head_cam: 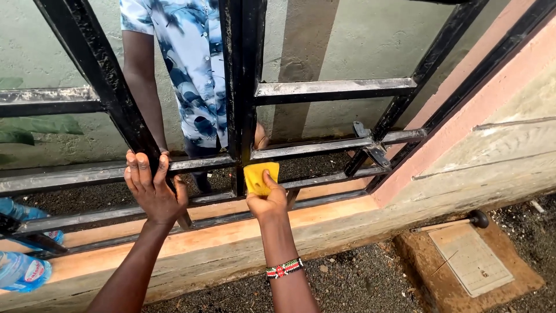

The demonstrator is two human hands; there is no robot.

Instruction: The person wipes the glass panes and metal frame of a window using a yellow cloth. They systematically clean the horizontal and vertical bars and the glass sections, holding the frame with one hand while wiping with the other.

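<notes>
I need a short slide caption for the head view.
Left hand grips black window frame; right hand presses yellow sponge against it.

Grey plastered wall [359, 40], gravel ground [359, 284], pink sill [324, 217].

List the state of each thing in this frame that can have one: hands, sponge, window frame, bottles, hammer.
Left hand: flat, fingers wrapped over a slanted black bar.
Right hand: pinching the yellow sponge.
Yellow sponge: pressed against the vertical bar, slightly folded.
Window frame: black metal, unglazed, swung open.
Window latch: hanging loose on the lower bar.
Plastic bottles: lying at the left edge, partly hidden.
Hammer: lying flat on the ground.
</notes>
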